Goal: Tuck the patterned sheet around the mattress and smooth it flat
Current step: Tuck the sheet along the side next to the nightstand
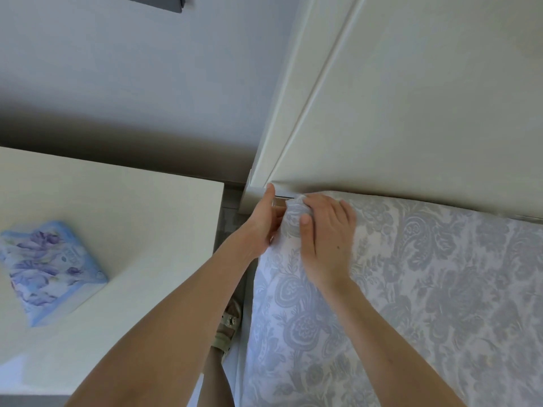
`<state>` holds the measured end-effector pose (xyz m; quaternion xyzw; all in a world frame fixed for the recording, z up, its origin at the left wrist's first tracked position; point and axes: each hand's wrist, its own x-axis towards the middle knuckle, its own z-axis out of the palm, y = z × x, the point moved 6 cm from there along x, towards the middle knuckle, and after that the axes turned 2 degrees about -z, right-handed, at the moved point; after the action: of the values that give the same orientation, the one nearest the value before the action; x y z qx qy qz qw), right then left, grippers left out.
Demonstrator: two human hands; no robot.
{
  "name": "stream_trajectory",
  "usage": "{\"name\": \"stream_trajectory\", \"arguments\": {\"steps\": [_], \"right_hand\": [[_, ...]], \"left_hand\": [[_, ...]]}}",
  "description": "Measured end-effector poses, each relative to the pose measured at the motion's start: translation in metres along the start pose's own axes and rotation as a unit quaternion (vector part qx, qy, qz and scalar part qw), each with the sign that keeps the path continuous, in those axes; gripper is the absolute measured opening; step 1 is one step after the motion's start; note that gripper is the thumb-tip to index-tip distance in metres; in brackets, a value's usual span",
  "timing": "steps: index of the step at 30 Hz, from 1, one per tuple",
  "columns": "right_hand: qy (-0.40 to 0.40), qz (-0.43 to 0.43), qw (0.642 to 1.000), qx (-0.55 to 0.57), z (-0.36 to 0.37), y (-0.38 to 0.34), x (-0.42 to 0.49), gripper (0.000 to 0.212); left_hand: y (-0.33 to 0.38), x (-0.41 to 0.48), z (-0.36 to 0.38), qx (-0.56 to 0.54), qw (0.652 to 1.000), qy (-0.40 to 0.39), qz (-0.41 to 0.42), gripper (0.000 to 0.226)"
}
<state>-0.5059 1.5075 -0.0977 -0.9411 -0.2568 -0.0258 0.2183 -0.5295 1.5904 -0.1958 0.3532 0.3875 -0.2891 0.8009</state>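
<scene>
Right now the person is working the corner of the patterned sheet (411, 289) at the middle of the frame, where the mattress meets the white headboard (411, 113). The right hand (326, 239) is lying across the top of the bunched corner, thumb curled onto the fabric and clamped on it. The left hand (261, 224) is reaching in from the side with its fingers hidden behind the bunch, so I cannot tell whether it is gripping or only pressing. To do this well, the right hand should be pinning the fabric while the left is feeding the slack down into the gap, then both sweeping toward the lower right to flatten wrinkles. At the left, a flowered packet (50, 268) is sitting on a white table (132, 201), well apart.
</scene>
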Motion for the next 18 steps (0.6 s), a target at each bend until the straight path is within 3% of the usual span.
{"name": "stream_trajectory", "arguments": {"steps": [11, 15, 18], "right_hand": [[0.038, -0.001, 0.999, 0.030, 0.080, 0.030, 0.007, 0.036], [0.047, -0.003, 0.998, 0.040, 0.084, 0.033, 0.008, 0.037], [0.049, -0.007, 0.998, 0.037, 0.086, 0.035, 0.008, 0.037]], "left_hand": [[-0.024, 0.067, -0.044, -0.086, 0.995, 0.038, -0.034, 0.071], [-0.018, 0.074, -0.051, -0.052, 0.997, 0.052, -0.029, 0.074], [-0.010, 0.073, -0.055, 0.035, 0.996, 0.079, -0.012, 0.066]]}}
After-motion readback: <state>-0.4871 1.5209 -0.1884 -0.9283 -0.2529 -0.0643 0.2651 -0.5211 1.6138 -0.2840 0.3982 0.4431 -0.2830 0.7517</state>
